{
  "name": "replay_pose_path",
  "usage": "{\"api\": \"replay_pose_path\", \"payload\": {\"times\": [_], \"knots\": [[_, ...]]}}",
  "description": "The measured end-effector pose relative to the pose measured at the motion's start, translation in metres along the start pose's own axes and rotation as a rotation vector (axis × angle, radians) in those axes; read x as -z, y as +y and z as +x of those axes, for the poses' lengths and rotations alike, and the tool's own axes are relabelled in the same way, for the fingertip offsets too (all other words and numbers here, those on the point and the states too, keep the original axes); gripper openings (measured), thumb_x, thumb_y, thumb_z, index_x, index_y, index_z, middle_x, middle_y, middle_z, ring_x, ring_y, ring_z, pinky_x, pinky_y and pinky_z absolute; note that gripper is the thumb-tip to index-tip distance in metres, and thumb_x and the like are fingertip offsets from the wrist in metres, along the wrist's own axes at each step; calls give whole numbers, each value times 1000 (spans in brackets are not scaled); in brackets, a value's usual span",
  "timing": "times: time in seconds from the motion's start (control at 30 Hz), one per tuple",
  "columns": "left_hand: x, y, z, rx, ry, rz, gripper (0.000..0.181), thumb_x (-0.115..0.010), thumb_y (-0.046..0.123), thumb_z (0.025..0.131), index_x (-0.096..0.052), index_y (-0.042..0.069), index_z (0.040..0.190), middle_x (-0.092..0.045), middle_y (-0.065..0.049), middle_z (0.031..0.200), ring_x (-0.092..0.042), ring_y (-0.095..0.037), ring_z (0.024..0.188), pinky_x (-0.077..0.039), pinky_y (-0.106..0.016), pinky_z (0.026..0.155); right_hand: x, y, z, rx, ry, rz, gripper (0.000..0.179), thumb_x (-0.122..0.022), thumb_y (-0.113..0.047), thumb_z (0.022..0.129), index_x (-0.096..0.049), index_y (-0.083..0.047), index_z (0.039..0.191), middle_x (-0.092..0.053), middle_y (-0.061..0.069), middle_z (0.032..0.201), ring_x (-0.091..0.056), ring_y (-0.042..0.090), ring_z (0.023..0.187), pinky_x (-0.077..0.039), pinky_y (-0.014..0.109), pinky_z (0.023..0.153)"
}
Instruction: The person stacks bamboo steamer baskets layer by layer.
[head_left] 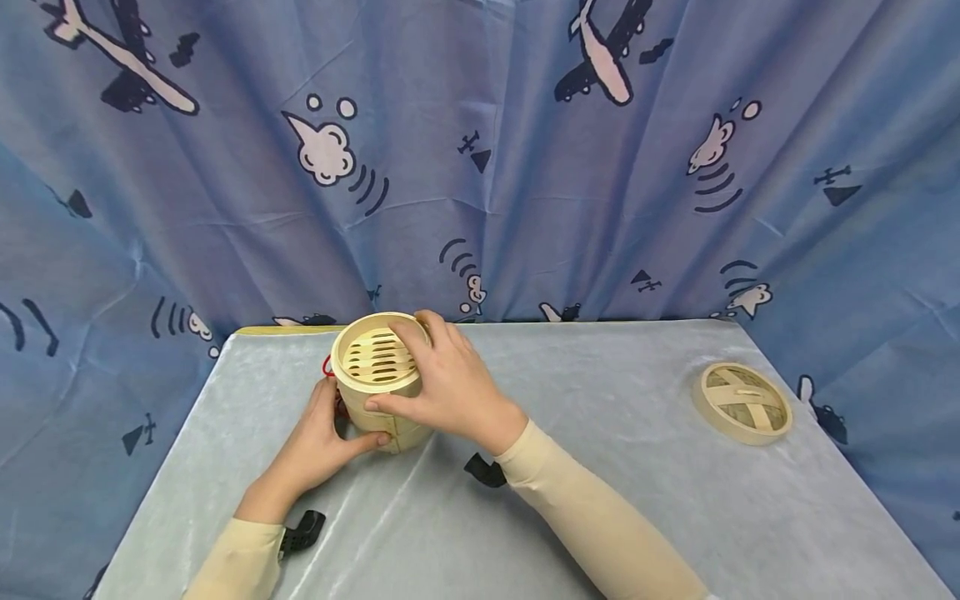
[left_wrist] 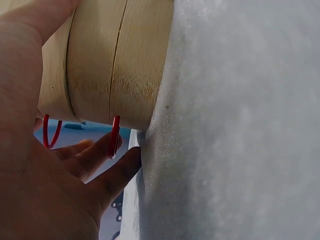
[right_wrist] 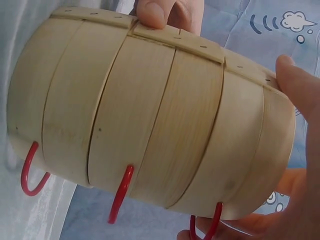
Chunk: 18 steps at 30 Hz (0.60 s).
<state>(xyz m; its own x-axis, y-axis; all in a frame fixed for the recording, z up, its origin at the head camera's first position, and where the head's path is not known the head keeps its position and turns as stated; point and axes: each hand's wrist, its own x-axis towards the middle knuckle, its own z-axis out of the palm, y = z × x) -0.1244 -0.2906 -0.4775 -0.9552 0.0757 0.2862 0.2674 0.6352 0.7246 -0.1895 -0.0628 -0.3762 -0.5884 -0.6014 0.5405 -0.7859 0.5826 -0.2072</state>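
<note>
A stack of three round bamboo steamer baskets stands toward the left on the table, slatted floor visible in the top one. My right hand grips the top basket, thumb on the near wall and fingers at the far right rim. Around the lower baskets is my left hand, its thumb against the front and its fingers on the left side. Red loop handles stick out from each basket in the right wrist view. In the left wrist view, the fingers spread beside the red loops.
A round bamboo lid with crossed strips lies on the right of the grey cloth-covered table. Behind the table hangs a blue curtain printed with airplanes. Black straps or mounts show at both wrists.
</note>
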Motion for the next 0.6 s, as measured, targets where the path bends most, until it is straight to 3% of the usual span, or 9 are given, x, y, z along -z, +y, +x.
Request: {"api": "replay_pose_path", "payload": {"times": [0.3, 0.6], "knots": [[1, 1, 2, 1, 7, 14, 100, -86, 57, 68, -35, 18, 144, -43, 1, 121, -46, -12, 99, -45, -39, 84, 4, 6, -6, -51, -14, 44, 94, -58, -81, 77, -42, -23, 149, -35, 19, 149, -42, 36, 131, -37, 54, 104], [0, -1, 1, 7, 17, 17, 105, -87, 58, 67, -34, 16, 146, -45, 0, 122, -47, -13, 102, -45, -40, 85, 15, 25, -17, -121, -8, 50, 88, -52, -78, 84, -40, -23, 152, -29, 17, 155, -31, 35, 140, -29, 57, 109]]}}
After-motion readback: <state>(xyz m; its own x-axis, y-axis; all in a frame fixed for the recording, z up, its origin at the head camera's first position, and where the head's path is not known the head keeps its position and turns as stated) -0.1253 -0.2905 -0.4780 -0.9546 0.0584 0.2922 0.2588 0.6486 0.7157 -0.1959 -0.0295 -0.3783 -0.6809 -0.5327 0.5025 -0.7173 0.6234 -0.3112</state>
